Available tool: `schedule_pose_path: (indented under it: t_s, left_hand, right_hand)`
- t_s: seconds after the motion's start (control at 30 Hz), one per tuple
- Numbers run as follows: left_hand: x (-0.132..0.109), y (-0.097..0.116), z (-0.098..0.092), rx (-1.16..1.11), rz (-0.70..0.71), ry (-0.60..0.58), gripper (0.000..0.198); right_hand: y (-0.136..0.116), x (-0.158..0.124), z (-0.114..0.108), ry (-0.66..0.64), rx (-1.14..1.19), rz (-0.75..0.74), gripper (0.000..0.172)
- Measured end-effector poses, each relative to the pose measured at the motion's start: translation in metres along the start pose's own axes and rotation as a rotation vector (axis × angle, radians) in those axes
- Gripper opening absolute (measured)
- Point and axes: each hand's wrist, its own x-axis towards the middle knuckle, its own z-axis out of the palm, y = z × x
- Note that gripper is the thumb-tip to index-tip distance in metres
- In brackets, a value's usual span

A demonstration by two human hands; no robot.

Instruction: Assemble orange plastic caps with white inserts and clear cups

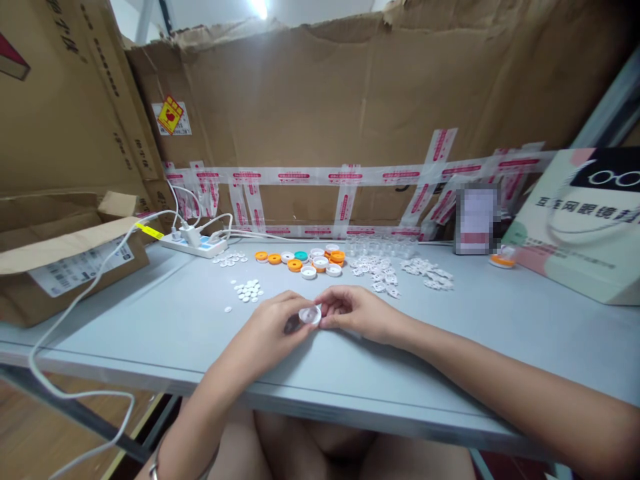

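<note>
Just above the front part of the table, my left hand (274,321) grips a small white round cap (311,316) between thumb and fingers, its hollow side facing me. At the cap's right rim, my right hand (357,311) has its thumb and curled fingers closed on the edge. Whether those fingers also hold a smaller part cannot be seen. Beyond the hands sits a group of orange, white and teal round caps (295,265). Small white discs (249,291) lie loose to the left, and white plastic pieces (377,270) are heaped to the right.
Clear plastic cups (383,246) stand in rows at the back. A second heap of white pieces (429,273) lies farther right. A phone (474,220) leans near a paper bag (585,227). At left are a power strip (195,245), an open carton (75,257) and a trailing cable (65,395).
</note>
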Motion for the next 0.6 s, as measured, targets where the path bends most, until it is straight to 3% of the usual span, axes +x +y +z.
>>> schedule_pose_path:
  t_s: [0.23, 0.43, 0.6]
  left_hand:
    - [-0.002, 0.000, -0.002, -0.019, -0.034, 0.026, 0.025]
    - [-0.007, -0.001, -0.005, -0.032, -0.049, 0.037, 0.033]
    - [-0.019, -0.002, -0.003, -0.029, -0.083, 0.208, 0.028]
  right_hand:
    - [-0.008, 0.003, -0.025, 0.143, 0.014, -0.016, 0.030]
    - [-0.017, 0.000, -0.042, 0.251, -0.118, 0.001, 0.029]
    - [-0.030, -0.010, -0.096, 0.437, -0.468, -0.035, 0.029]
